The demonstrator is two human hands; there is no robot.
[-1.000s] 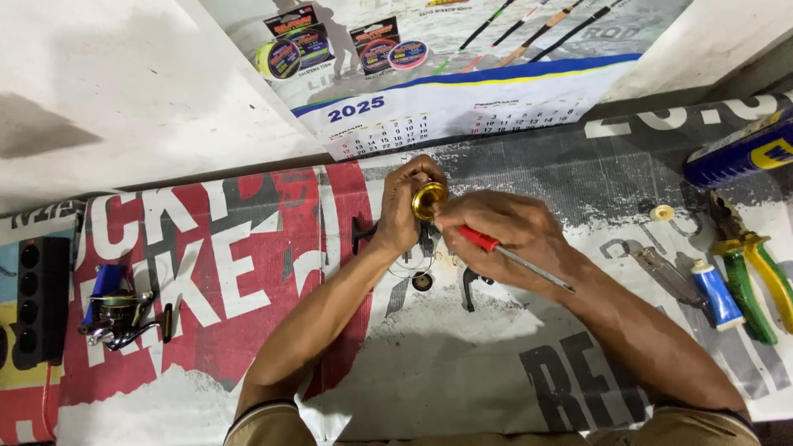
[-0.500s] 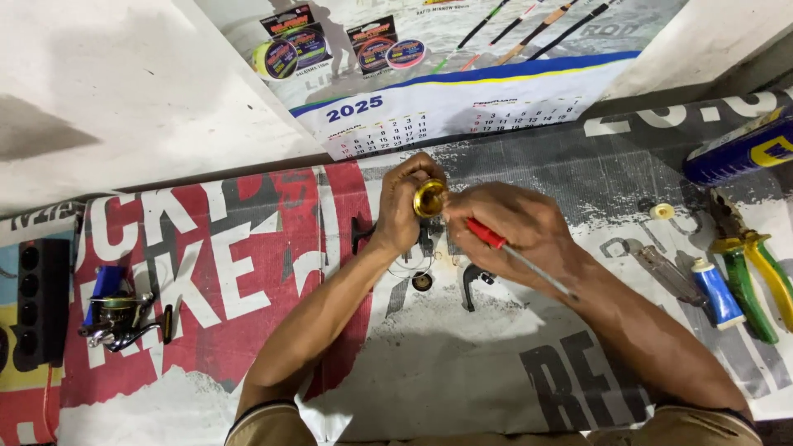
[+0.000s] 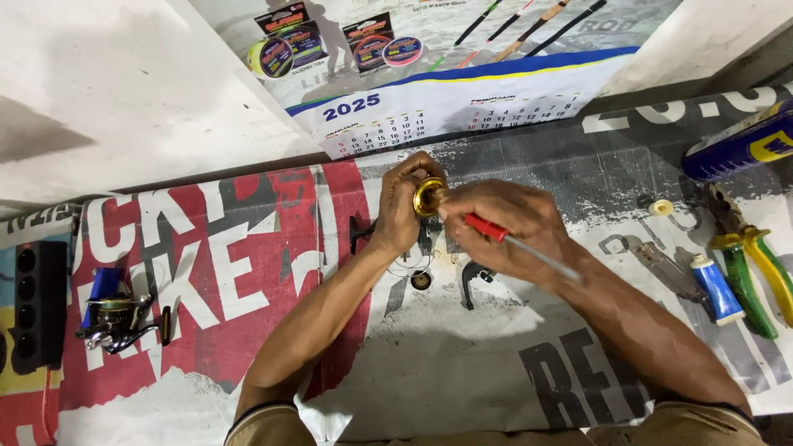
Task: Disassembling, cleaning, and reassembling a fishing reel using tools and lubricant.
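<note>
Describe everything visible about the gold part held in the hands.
The gold part is a small round piece of shiny, metal-looking material with a dark hollow centre, like a spool or cap. The left hand grips it above the printed mat, while the right hand presses against its side, holding a red-handled screwdriver. Fingers hide most of it.

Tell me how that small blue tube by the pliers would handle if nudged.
The blue tube looks light and round-bodied, so it would probably roll or skid on the printed mat. Its white cap seems narrower, so it may curve toward the green-handled pliers.
</note>
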